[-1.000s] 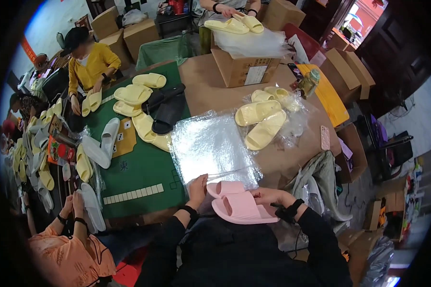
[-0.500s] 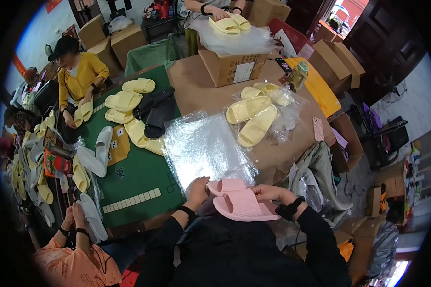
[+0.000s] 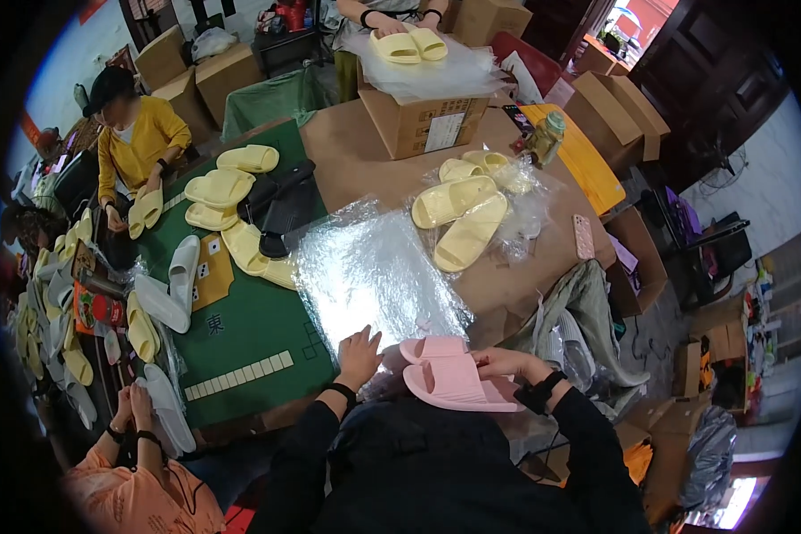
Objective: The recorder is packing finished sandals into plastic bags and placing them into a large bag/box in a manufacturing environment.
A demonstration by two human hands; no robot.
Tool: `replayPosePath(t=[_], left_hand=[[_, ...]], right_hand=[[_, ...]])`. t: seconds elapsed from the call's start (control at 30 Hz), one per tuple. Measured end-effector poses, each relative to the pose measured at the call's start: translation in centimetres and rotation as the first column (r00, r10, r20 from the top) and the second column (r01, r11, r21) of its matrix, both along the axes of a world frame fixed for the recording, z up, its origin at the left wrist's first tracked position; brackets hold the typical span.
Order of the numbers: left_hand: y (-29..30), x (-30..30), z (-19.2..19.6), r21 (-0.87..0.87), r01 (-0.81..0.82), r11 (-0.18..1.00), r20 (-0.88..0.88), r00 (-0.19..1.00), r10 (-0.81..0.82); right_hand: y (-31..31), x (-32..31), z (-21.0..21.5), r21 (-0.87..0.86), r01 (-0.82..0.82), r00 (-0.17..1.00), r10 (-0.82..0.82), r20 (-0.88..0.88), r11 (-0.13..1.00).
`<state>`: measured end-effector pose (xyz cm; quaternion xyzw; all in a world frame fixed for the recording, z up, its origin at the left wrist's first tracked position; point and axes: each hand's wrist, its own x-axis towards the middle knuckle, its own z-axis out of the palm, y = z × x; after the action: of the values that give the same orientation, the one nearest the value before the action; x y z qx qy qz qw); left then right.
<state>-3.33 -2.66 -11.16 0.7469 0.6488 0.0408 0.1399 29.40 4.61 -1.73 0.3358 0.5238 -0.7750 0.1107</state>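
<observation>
A pair of pink slide slippers point(image 3: 454, 378) is gripped in my right hand point(image 3: 507, 367), close to my body at the table's near edge. My left hand point(image 3: 360, 359) is off the slippers, its fingers spread over the near edge of a stack of shiny clear plastic bags point(image 3: 374, 276). Just beyond the bags lie pale yellow slippers point(image 3: 467, 227), partly inside clear plastic. To the left, more yellow slippers point(image 3: 221, 189) lie beside black slippers point(image 3: 278, 209) on the green mat point(image 3: 258, 334).
A cardboard box point(image 3: 423, 123) stands at the table's far side, where a person handles yellow slippers. Two other people sit along the left. A pink phone point(image 3: 583, 238) and a jar point(image 3: 546, 138) rest on the right. A sack point(image 3: 587, 311) with grey slippers hangs by the right edge.
My left hand has let go of the pink slippers and moved left onto the plastic bags, its fingers opening. My right hand still holds the slippers.
</observation>
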Motion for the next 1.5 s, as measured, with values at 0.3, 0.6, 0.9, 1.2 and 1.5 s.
replayPosePath(t=[0.3, 0.6, 0.9, 1.2, 1.5], left_hand=[[1.7, -1.4, -0.9, 0.153, -0.324, 0.933, 0.234, 0.930, 0.284], [2.1, -0.5, 2.1, 0.138, -0.364, 0.921, 0.445, 0.854, 0.271], [2.1, 1.2, 4.5, 0.089, -0.128, 0.988, 0.421, 0.903, 0.079], [1.2, 4.0, 8.3, 0.123, 0.248, 0.961, 0.611, 0.744, -0.270], [2.6, 3.9, 15.4, -0.050, 0.380, 0.924, 0.903, 0.413, -0.121]], right_hand=[[-0.3, -0.8, 0.4, 0.039, 0.054, 0.996, -0.051, -0.071, 0.998], [0.7, -5.7, 0.4, 0.567, 0.038, 0.978, 0.086, -0.189, 0.823], [1.1, -8.5, -0.1, 0.960, -0.170, 0.976, -0.095, 0.195, 0.221], [2.1, -11.5, -2.3, 0.990, 0.029, 0.982, -0.183, -0.054, -0.137], [6.0, -14.4, -4.0, 0.994, 0.067, 0.985, -0.156, -0.079, -0.081]])
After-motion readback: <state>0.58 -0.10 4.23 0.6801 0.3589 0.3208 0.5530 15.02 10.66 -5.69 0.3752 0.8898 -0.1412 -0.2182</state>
